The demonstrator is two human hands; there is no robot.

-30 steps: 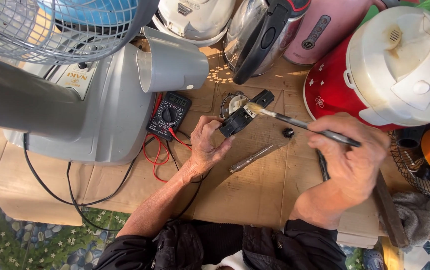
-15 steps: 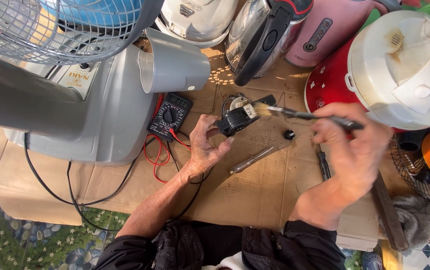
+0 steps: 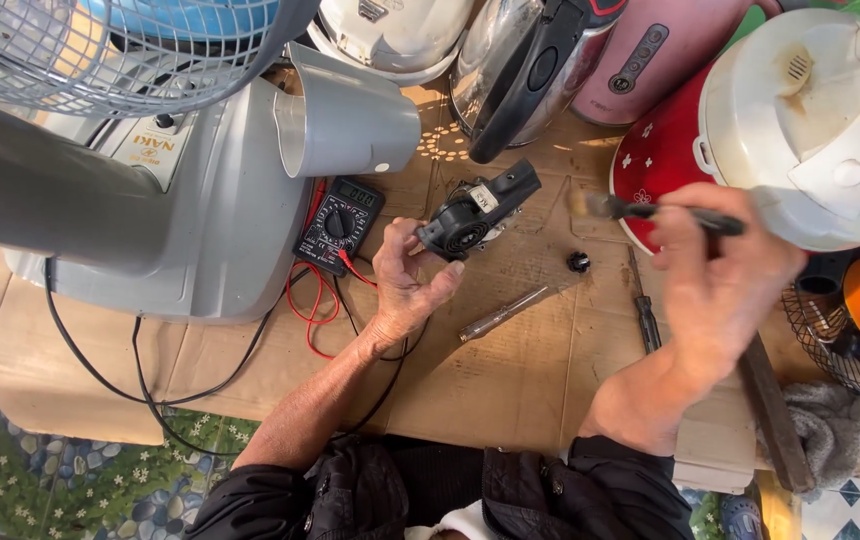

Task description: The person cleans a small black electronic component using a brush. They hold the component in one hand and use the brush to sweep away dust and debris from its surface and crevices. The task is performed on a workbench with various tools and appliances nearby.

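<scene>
My left hand (image 3: 405, 280) grips a small black electric motor part (image 3: 477, 212), holding it up over the cardboard-covered table (image 3: 510, 400). My right hand (image 3: 725, 270) is closed on a thin dark-handled brush (image 3: 650, 212); its bristle tip points left and hangs apart from the motor part, a short way to its right. A black multimeter (image 3: 338, 225) with red and black leads lies just left of my left hand. A screwdriver (image 3: 510, 312) and a small black knob (image 3: 578, 262) lie on the cardboard between my hands.
A grey fan base (image 3: 200, 230) with its grille and a grey cup-shaped cover (image 3: 350, 125) fills the left. Kettles and rice cookers, one red and white (image 3: 780, 130), crowd the back and right. Another tool (image 3: 642, 310) and a wooden stick (image 3: 770, 420) lie at right.
My right hand has drawn the brush away from the motor part toward the right. My left hand has turned the motor part slightly and kept it raised.
</scene>
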